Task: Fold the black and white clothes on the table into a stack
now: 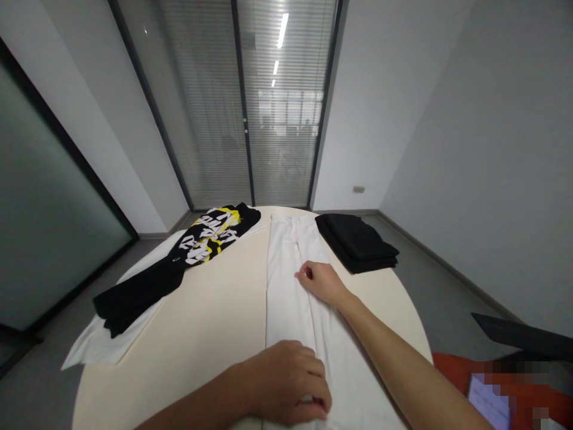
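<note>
A pair of white trousers (286,310) lies lengthwise down the table, with a long fold or seam line along its middle. My right hand (323,282) rests over the upper half of the cloth, thumb and index finger pinched together at that line. Closer to me, my left hand (293,382) is curled over the lower part, its thumb and fingertips pressed together on the fabric near the same line. The near end of the trousers runs out of view at the bottom.
The pale round table (215,316) carries a stack of folded black clothes (358,242) at right. A black garment with yellow and white print (208,239) lies at left over a white cloth (92,343). An orange seat (452,364) with a lit screen (487,400) is at lower right.
</note>
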The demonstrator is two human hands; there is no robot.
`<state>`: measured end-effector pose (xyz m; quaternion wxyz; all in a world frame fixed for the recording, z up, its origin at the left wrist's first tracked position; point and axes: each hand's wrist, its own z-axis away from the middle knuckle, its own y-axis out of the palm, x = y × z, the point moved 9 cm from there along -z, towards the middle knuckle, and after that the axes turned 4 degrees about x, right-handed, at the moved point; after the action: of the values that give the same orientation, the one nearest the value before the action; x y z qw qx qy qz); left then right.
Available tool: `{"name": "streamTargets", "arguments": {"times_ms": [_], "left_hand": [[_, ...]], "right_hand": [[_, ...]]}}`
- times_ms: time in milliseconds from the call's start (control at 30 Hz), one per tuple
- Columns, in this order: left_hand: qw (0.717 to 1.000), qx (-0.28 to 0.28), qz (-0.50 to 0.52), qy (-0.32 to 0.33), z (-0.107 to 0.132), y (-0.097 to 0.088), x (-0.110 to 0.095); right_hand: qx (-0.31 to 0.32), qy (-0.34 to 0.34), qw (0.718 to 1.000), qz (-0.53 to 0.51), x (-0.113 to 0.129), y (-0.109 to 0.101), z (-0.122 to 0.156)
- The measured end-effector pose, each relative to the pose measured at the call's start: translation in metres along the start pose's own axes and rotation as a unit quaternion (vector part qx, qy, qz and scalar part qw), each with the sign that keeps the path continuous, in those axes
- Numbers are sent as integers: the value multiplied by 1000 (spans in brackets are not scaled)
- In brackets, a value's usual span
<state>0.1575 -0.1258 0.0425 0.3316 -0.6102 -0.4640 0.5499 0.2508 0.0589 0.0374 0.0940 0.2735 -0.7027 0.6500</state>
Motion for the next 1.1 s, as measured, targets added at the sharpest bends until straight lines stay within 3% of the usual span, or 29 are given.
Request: {"name": "streamTargets", "arguments": {"times_ms": [367, 533, 667, 933, 1100], "left_hand": [[999, -27, 27, -2, 3, -4, -2], [998, 10, 31, -59, 8, -4, 2], [996, 27, 43, -68, 11, -3, 2], [1000, 5, -4, -3, 4, 2, -4], [1000, 14, -14, -6, 1, -4, -2]], "right_hand": [[-55, 22, 998, -2, -2, -2, -4], [-51, 4, 998, -29, 2, -2, -7], [-77, 23, 996, -48, -6, -8, -5], [-32, -26, 995, -88, -7, -1, -6], [-5, -88, 993, -79, -1, -5, -1]]}}
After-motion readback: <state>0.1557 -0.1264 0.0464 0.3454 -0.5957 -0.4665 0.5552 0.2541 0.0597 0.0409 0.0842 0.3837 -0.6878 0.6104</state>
